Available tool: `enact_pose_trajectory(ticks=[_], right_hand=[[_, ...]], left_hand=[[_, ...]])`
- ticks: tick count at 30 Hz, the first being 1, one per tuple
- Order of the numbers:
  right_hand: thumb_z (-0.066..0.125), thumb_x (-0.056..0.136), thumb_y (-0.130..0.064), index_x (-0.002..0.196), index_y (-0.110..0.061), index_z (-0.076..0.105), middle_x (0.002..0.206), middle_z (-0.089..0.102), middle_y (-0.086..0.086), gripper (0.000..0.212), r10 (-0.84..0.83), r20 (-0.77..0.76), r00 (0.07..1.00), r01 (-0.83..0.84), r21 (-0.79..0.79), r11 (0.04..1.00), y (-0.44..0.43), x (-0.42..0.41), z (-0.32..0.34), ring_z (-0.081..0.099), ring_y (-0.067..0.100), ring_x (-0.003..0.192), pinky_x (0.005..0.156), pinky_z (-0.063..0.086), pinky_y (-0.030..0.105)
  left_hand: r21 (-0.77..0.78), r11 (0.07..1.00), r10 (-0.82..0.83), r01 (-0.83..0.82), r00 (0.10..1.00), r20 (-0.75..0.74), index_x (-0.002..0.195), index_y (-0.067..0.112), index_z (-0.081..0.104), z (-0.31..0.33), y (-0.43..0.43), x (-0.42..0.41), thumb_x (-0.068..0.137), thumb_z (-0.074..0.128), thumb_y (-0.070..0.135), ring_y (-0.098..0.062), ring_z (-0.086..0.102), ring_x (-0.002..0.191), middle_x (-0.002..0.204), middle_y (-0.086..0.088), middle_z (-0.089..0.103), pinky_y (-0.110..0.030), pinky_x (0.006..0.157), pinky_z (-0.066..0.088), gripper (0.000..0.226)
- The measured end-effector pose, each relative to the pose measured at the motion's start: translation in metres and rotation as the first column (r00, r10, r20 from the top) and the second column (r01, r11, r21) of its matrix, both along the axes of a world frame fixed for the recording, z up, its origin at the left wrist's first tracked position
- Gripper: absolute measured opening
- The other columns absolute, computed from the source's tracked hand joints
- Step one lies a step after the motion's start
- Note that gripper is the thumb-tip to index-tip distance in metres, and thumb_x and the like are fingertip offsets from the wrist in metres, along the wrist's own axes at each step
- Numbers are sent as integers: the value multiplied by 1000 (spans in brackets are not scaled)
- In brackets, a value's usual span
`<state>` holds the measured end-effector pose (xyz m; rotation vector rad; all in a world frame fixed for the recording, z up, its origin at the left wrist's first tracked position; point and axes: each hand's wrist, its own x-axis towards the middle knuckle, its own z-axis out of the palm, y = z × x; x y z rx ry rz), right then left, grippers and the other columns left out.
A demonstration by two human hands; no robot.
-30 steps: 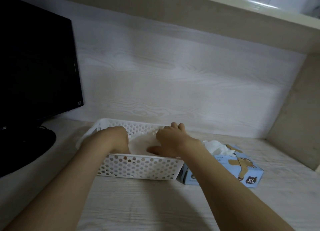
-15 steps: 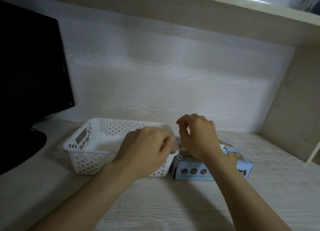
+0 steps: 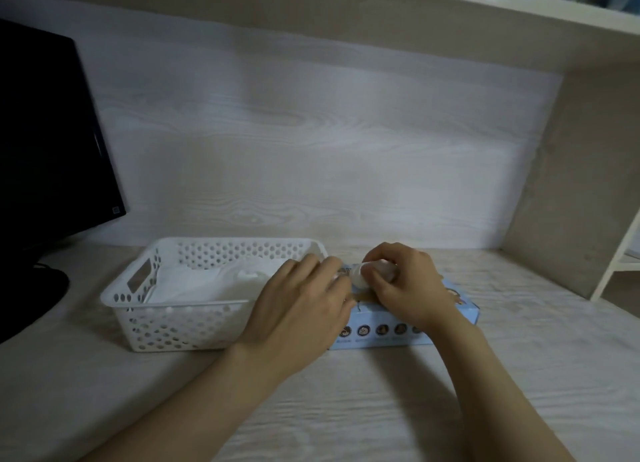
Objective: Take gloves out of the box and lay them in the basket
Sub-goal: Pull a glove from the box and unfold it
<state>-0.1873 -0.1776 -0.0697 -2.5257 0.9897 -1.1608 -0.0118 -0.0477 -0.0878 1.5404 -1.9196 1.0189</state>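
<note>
Pale wood-grain bench (image 3: 346,409) runs from the near edge to the far wall, and 2 bare forearms reach across it. The left hand (image 3: 301,309) lies over the right end of the basket (image 3: 173,323), its fingers stretched toward the box. Whether its grip has closed on anything cannot be told, since the thumb is hidden. The right hand (image 3: 405,285) sits just right of it, above the blue box (image 3: 381,330). Its grip is curled tight round a white tuft of glove (image 3: 360,275) rising from the top of the box.

That glove looks thin, limp and nearly weightless. It should stretch rather than tear under a slow pull, but it will likely drag the next one out with it. A pinch low on the tuft, close to the opening, seems best. The other hand could press the box down, because a box this light may lift or slide.

The white basket with holes in its walls stands touching the left side of the box. Inside it, a pile of gloves (image 3: 207,281) lies flat and crumpled, so the task is partly done. A soft glove will need spreading as it is laid, or it will bunch.

Farther left stands a dark monitor (image 3: 45,132). The pale back wall (image 3: 311,149) is farthest, with a shelf (image 3: 519,7) above.
</note>
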Motion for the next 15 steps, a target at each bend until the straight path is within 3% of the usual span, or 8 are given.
enact_pose_trajectory(ticks=[7,11,15], right_hand=[[67,92,-25,100,-23,83,97,73,-2,18,-33,77,997,51,-246,968,-1,7,-8,66,20,89,78,56,43],[69,96,-21,104,-22,81,96,68,-2,14,-75,82,994,100,-359,928,0,13,-14,62,25,87,78,49,40],[60,102,-19,105,-18,76,99,68,-3,16,-96,191,977,162,-367,916,6,20,-14,58,23,91,80,44,40]], left_hand=[[29,997,68,-75,980,187,95,21,71,-3,-7,-16,105,42,49,-26,57,88,88,4,68,-43,82,42,42],[34,997,55,-63,980,191,92,22,70,-3,-6,-15,105,47,47,-27,56,86,85,4,66,-44,83,44,36],[13,1000,21,-24,986,166,95,25,69,-4,-5,-15,102,58,44,-28,56,82,82,4,65,-46,82,44,23]])
